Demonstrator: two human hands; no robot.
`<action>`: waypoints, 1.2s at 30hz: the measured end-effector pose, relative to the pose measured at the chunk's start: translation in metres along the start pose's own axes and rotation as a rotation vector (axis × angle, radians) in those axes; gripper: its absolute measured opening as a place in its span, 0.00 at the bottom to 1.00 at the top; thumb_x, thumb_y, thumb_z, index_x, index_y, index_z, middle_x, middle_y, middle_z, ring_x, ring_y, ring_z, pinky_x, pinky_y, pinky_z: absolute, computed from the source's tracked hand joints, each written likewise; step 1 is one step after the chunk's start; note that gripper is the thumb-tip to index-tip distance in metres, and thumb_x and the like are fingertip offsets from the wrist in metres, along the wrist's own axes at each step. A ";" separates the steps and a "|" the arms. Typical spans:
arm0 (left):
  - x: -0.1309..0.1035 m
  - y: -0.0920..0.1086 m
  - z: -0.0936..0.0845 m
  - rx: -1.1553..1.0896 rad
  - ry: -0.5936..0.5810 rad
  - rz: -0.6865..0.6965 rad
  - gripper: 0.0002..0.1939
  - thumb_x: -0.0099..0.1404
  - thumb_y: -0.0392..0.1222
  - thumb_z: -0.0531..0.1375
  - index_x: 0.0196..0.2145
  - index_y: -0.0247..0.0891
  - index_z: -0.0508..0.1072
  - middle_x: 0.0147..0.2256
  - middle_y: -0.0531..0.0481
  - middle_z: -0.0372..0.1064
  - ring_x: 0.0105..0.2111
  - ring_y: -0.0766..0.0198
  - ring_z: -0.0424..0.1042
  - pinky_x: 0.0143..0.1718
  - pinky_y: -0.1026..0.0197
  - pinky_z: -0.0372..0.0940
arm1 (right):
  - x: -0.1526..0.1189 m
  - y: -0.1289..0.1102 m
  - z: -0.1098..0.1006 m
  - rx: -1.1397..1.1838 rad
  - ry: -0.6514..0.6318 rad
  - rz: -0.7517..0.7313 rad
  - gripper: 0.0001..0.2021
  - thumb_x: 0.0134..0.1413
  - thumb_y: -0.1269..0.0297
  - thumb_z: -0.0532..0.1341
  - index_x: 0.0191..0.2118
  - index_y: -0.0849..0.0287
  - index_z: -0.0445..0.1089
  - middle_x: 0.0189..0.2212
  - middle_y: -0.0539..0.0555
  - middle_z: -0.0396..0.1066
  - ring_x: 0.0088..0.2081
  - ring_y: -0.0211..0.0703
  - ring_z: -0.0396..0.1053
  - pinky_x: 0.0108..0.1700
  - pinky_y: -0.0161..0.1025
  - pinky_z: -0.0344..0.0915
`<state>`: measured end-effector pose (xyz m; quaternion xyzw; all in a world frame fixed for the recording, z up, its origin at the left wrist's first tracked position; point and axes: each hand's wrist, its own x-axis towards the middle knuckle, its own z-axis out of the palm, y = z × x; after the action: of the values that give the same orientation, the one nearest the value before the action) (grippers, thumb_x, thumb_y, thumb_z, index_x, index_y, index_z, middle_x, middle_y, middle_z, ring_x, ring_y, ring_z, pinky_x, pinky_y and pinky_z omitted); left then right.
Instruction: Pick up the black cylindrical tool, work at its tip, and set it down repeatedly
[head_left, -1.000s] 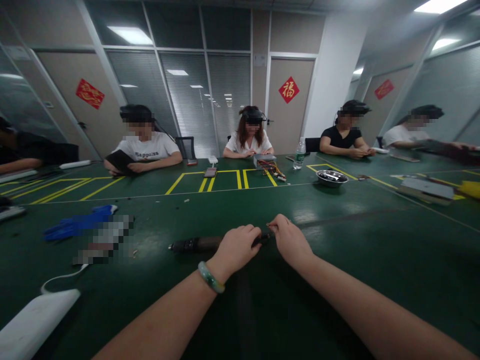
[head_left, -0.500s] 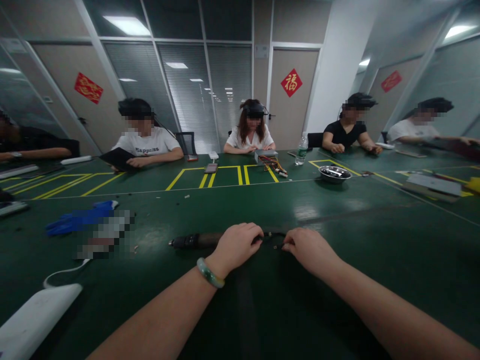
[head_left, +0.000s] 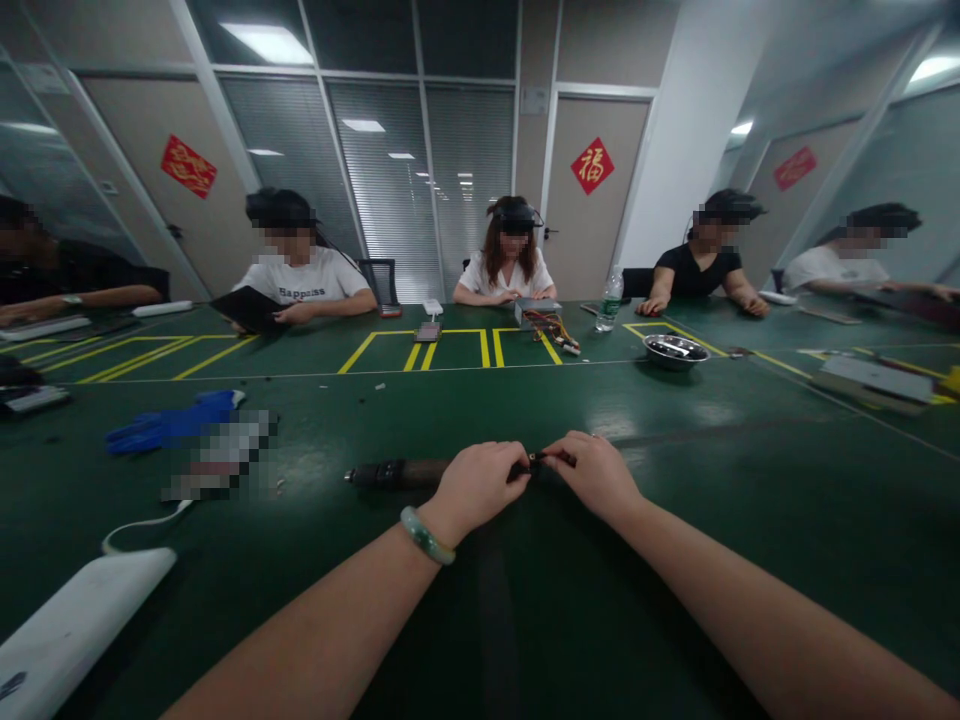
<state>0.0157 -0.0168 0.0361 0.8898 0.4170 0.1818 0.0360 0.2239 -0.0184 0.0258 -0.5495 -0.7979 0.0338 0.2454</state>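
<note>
A dark, pen-shaped electric screwdriver (head_left: 397,475) lies across the green table with its metal tip to the left. My left hand (head_left: 482,483) is closed around its right end and hides that part. A jade-coloured bangle (head_left: 426,537) circles my left wrist. Close by on the right, my right hand (head_left: 598,478) pinches a short black cable end (head_left: 535,458) with a small brassy spot, right at the screwdriver's end. Whether the cable end is seated in the screwdriver is hidden by my fingers.
On the left are a blue glove (head_left: 176,422), a blurred-out device (head_left: 225,455) on a white cord and a white power bank (head_left: 86,625). Further off stand a metal bowl (head_left: 676,352), a water bottle (head_left: 610,302) and a grey box with wires (head_left: 537,311). Several people sit opposite.
My right hand has moved left and a little away from me, bringing the cable end up to the screwdriver. The cable's visible arc has gone. My left hand keeps its hold.
</note>
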 end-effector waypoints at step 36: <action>0.001 -0.003 0.008 0.008 0.036 0.073 0.07 0.67 0.44 0.57 0.40 0.41 0.72 0.39 0.52 0.73 0.39 0.61 0.71 0.43 0.57 0.64 | 0.001 0.011 0.016 0.027 -0.013 -0.271 0.07 0.59 0.68 0.60 0.41 0.53 0.75 0.49 0.50 0.71 0.52 0.43 0.67 0.54 0.44 0.61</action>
<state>0.0162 -0.0134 0.0285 0.9012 0.3853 0.1974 0.0184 0.2265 -0.0095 0.0083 -0.4331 -0.8659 0.0146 0.2498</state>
